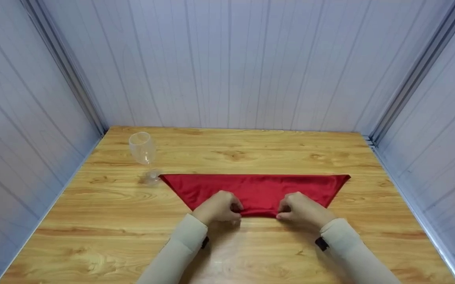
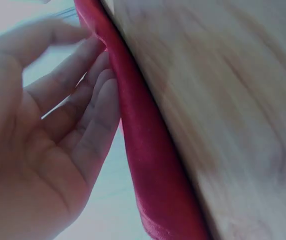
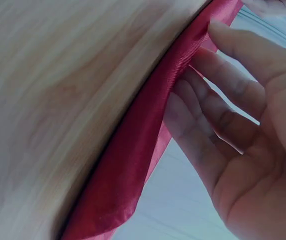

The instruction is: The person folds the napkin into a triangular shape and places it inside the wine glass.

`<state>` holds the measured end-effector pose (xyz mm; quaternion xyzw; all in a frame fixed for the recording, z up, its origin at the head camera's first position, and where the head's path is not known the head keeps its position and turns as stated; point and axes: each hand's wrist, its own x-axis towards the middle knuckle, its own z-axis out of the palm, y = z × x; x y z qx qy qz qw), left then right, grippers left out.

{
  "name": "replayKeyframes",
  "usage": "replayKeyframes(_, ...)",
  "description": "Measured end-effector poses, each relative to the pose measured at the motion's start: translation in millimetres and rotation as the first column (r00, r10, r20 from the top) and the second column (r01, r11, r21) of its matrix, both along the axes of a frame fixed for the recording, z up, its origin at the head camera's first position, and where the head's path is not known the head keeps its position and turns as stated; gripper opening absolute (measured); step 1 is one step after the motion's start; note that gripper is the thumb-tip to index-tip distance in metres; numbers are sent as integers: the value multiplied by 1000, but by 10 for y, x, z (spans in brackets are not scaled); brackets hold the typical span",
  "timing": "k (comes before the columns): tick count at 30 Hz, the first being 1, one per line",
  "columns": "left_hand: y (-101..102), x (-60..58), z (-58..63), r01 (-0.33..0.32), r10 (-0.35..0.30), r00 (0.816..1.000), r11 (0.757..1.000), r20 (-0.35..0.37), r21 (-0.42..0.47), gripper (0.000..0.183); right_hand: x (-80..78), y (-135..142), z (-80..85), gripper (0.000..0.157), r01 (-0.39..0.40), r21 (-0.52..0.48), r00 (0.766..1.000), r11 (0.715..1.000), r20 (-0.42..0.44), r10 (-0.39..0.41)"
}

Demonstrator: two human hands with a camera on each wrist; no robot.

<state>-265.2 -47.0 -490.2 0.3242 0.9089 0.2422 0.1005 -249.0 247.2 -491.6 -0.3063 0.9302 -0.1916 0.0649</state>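
Note:
A shiny red satin cloth lies on the table, folded into a wide trapezoid with its long edge at the far side. My left hand pinches the near edge left of its middle; the left wrist view shows the thumb and fingertips right at the rolled edge of the cloth. Opposite it, my right hand grips the same edge farther right. In the right wrist view that hand has its thumb over the fold and its fingers at the underside. A short stretch of edge shows between both hands.
A clear wine glass stands upright just off the cloth's far left corner. White panelled walls rise behind and on both sides of the wooden table.

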Motion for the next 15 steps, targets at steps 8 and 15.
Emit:
replayKeyframes(8, -22, 26, -16, -1, 1, 1000, 1000, 14, 12, 20, 19, 14, -7, 9, -28, 2, 1000, 1000, 0, 28)
replayKeyframes(15, -29, 36, -24, 17, -17, 1000, 1000, -9, -2, 17, 31, 21, -7, 7, -37, -1, 998, 999, 57, 37)
